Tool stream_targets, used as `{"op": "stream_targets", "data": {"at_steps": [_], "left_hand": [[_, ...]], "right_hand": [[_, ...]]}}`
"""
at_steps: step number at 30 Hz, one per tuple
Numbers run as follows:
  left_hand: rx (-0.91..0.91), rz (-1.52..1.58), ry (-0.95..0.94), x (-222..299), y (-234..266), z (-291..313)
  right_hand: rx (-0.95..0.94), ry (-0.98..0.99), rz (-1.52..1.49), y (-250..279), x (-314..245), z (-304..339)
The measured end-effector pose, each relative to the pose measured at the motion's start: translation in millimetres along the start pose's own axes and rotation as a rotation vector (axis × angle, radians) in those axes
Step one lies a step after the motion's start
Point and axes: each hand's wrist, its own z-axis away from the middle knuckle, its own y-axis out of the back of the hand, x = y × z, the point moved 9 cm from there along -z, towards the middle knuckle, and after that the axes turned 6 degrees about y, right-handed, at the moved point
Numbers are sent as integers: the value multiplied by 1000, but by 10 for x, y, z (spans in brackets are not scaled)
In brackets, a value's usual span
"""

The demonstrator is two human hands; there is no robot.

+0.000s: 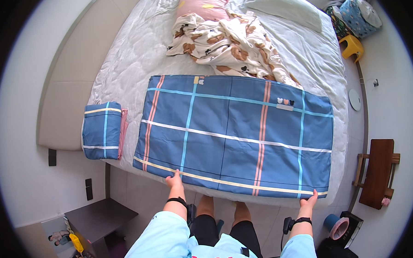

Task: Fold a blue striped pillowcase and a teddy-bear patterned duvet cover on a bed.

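Note:
A blue checked bed cloth, with white, yellow, light-blue and pink stripes, lies spread flat as a wide rectangle on the bed. At its near edge, left of the middle, my left hand grips the hem, thumb on top and fingers hidden underneath. My right hand holds the same edge by the near right corner in the same way. Small bear-shaped patches show near the cloth's far side. To its left sits a folded bundle of matching blue checked cloth, with a pink layer at its side.
The bed has a rumpled white cover. On its far part lie a brown-and-white patterned blanket, a pink pillow and a white pillow. A dark desk, yellow stool, wooden folding stool and bin stand around.

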Motion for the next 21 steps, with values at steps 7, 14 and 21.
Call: {"op": "stream_targets", "data": {"at_steps": [7, 14, 21], "left_hand": [[-578, 895, 671, 248, -296, -440], [-505, 690, 546, 184, -173, -685], [-444, 889, 271, 938, 46, -815]], "right_hand": [[-82, 53, -42, -308, 53, 444], [44, 348, 4, -59, -648, 399], [43, 234, -32, -47, -678, 250]]}}
